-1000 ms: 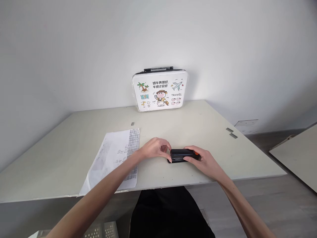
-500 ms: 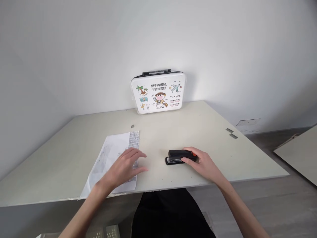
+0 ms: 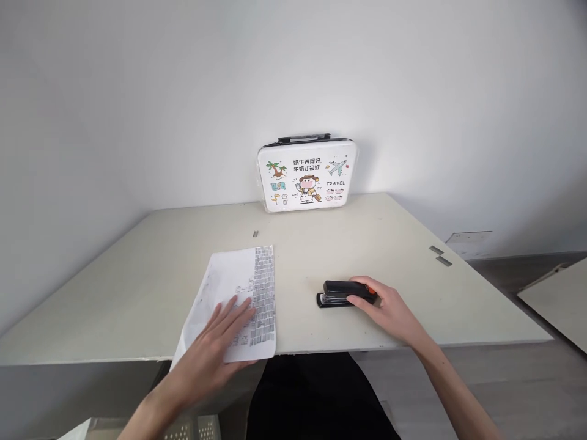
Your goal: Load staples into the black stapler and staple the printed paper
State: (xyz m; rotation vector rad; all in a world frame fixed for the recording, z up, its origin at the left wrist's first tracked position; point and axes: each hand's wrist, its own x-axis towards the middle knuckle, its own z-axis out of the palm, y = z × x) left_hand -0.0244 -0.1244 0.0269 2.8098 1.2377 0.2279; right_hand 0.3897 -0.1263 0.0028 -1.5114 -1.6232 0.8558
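Note:
A black stapler (image 3: 337, 292) with an orange end lies on the pale table (image 3: 137, 287) near its front edge. My right hand (image 3: 383, 308) grips the stapler's rear end, fingers wrapped over it. A printed sheet of paper (image 3: 238, 299) lies to the left, its near end hanging over the table edge. My left hand (image 3: 213, 348) rests flat on the paper's near part, fingers stretched out and spread.
A white case (image 3: 306, 174) with cartoon travel pictures and a black handle leans on the wall at the table's back. Strips of staples (image 3: 440, 255) lie at the right edge, one small strip (image 3: 255, 233) behind the paper. Another board (image 3: 557, 299) stands at right.
My left hand left the stapler's front, swung left and came down flat on the paper. My right hand stayed on the stapler. The camera shifted slightly.

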